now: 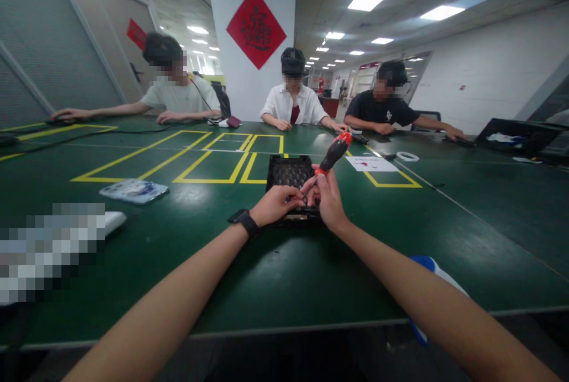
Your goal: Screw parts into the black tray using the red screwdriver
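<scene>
A screwdriver point(335, 153) with a black and red handle leans up and to the right in my right hand point(331, 201), its thin shaft pointing down to the left. My left hand point(280, 203), with a black band on the wrist, has its fingertips pinched together close to the screwdriver's tip. Whatever lies between those fingertips is too small to make out. Both hands are over the near part of an open black plastic case point(288, 171) with a patterned inside. Fingers cover much of the case's front part.
On the green table point(249, 293), marked with yellow tape, a phone point(134, 190) lies to the left. A white printed sheet point(371, 164) and a roll of tape point(408, 156) are beyond my right hand. A blue and white object point(438, 272) sits by my right forearm. Three people sit across the table.
</scene>
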The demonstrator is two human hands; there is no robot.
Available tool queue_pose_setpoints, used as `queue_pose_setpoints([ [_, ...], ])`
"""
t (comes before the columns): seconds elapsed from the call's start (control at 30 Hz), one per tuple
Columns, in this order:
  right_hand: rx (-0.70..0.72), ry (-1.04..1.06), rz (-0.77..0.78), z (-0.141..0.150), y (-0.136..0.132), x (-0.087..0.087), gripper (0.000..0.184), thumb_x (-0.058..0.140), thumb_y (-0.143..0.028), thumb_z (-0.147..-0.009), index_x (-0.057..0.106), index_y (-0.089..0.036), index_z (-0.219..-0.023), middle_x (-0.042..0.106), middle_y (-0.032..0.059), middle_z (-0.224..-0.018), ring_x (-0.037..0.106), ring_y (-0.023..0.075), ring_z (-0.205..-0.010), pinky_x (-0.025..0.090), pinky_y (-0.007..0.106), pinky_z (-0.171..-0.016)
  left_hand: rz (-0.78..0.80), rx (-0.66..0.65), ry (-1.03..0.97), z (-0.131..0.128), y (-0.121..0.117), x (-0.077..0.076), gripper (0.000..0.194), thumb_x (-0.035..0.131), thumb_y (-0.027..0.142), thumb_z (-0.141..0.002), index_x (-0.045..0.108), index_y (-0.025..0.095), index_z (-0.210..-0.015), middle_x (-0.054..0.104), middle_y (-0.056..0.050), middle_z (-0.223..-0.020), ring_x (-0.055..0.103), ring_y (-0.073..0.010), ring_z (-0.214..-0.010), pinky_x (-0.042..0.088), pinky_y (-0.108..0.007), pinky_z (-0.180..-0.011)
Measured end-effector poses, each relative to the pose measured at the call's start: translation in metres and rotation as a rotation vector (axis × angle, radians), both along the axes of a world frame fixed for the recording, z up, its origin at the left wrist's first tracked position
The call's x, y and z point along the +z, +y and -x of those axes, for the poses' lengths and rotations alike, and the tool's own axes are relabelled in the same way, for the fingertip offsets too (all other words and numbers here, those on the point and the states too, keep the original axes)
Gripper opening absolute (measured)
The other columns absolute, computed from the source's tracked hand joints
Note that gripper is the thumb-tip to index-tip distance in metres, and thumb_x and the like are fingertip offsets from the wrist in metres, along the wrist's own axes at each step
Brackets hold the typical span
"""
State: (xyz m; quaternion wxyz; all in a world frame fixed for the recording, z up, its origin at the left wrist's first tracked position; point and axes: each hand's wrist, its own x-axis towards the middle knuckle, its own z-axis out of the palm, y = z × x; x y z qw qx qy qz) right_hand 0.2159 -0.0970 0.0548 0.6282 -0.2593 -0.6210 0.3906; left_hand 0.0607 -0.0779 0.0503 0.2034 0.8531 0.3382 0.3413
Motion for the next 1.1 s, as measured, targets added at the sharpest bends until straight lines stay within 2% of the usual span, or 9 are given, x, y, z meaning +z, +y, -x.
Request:
queue_pose_setpoints([
  [0.17, -0.038, -0.007, -0.012, -0.0003, 0.0011, -0.0008, 0.033, 0.035, -0.044, -0.089, 0.038, -0.022, -0.114, 0.055, -0.0053, -0.067, 0.041, 0.0037, -0.039, 0.036, 0.016, -0.04, 0.051, -0.046, -0.05, -0.001, -0.0025, 0.0019, 0.02, 0.053, 0.031, -0.08, 0.065, 0.015, -0.086, 0.066, -0.002, -0.078, 0.057, -0.0125, -0.071, 0.042, -0.024, -0.07],
  [0.4, -0.033, -0.013, -0.021, 0.0011, -0.0004, 0.0004, 0.034, 0.036, -0.044, -0.089, 0.038, -0.023, -0.115, 0.057, -0.0042, -0.069, 0.044, 0.004, -0.041, 0.038, 0.016, -0.041, 0.048, 0.097, -0.042, -0.0004, 0.0025, -0.0031, 0.032, 0.063, 0.046, -0.069, 0.062, 0.015, -0.076, 0.063, -0.001, -0.07, 0.052, -0.0111, -0.062, 0.04, -0.022, -0.06],
  [0.6, -0.023, -0.035, -0.015, 0.0011, -0.0005, 0.0014, 0.037, 0.041, -0.045, -0.087, 0.038, -0.022, -0.116, 0.058, -0.0038, -0.071, 0.045, 0.0036, -0.041, 0.037, 0.016, -0.04, 0.001, 0.093, 0.036, 0.0008, 0.0038, -0.0028, 0.026, 0.061, 0.041, -0.073, 0.062, 0.014, -0.072, 0.063, -0.001, -0.068, 0.053, -0.0112, -0.062, 0.039, -0.022, -0.061],
  [0.9, 0.031, -0.027, 0.012, -0.0019, 0.0028, 0.001, 0.035, 0.035, -0.044, -0.089, 0.036, -0.023, -0.118, 0.058, -0.0039, -0.07, 0.045, 0.0043, -0.04, 0.038, 0.017, -0.04, -0.081, -0.027, 0.092, 0.0022, 0.0028, 0.0011, 0.019, 0.051, 0.028, -0.082, 0.065, 0.016, -0.081, 0.065, -0.001, -0.075, 0.055, -0.0113, -0.068, 0.037, -0.022, -0.065],
  [1.1, 0.008, -0.018, -0.013, -0.0002, 0.0013, 0.0016, 0.037, 0.038, -0.042, -0.089, 0.034, -0.024, -0.12, 0.058, -0.0037, -0.071, 0.047, 0.0047, -0.042, 0.04, 0.017, -0.042, -0.144, 0.043, 0.086, 0.0003, 0.0015, 0.0005, 0.02, 0.055, 0.034, -0.08, 0.06, 0.015, -0.079, 0.06, 0.0, -0.072, 0.051, -0.0108, -0.066, 0.035, -0.021, -0.062],
])
